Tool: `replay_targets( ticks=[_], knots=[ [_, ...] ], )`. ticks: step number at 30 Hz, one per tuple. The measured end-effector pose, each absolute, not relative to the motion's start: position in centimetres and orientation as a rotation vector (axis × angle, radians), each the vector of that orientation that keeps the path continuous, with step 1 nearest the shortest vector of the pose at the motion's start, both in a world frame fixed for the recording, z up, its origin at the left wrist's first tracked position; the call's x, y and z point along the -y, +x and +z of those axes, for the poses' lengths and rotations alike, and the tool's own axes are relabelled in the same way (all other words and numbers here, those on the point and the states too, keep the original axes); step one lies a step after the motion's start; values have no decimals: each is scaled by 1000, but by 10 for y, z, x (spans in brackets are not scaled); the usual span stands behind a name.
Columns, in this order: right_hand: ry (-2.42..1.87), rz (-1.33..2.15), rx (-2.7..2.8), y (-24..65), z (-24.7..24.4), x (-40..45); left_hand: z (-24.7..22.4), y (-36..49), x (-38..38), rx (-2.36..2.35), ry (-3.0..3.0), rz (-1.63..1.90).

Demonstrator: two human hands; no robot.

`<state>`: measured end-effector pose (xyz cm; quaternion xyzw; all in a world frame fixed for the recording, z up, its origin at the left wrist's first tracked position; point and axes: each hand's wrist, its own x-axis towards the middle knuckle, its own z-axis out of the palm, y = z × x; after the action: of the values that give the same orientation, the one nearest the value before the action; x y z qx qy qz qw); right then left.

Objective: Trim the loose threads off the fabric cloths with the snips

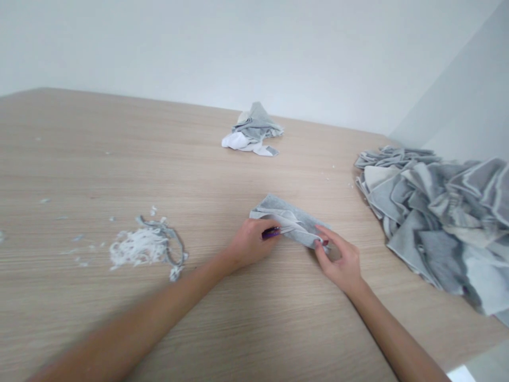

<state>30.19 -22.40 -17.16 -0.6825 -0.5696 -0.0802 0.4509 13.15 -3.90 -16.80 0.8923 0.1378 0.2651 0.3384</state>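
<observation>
A grey cloth piece (292,217) with pale folded edges lies on the wooden table in front of me. My left hand (254,240) is closed around a small purple tool (271,232) at the cloth's near left edge; most of the tool is hidden in the fingers. At the right end of the cloth, my right hand (340,260) pinches its edge between thumb and finger. A small dark red spot shows by those fingertips, too small to make out.
Many grey cloths (413,212) are heaped on the right of the table (199,329). A smaller cloth pile (254,130) sits near the back edge. White thread scraps (139,246) and a grey strip (177,246) lie at the left, with scattered lint.
</observation>
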Motion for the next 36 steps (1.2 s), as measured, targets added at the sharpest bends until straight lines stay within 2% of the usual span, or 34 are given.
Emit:
replay_targets(
  ticks=[24, 31, 36],
  knots=[
    [-1561, 417, 1130, 300, -175, 222, -163, 127, 32, -409, 2338, 600],
    [-1498, 473, 1138, 293, -171, 221, -149, 114, 11, -222, 2404, 308],
    [-1485, 500, 1137, 288, -170, 221, -122, 102, 3, -131, 2434, 82]
  ],
)
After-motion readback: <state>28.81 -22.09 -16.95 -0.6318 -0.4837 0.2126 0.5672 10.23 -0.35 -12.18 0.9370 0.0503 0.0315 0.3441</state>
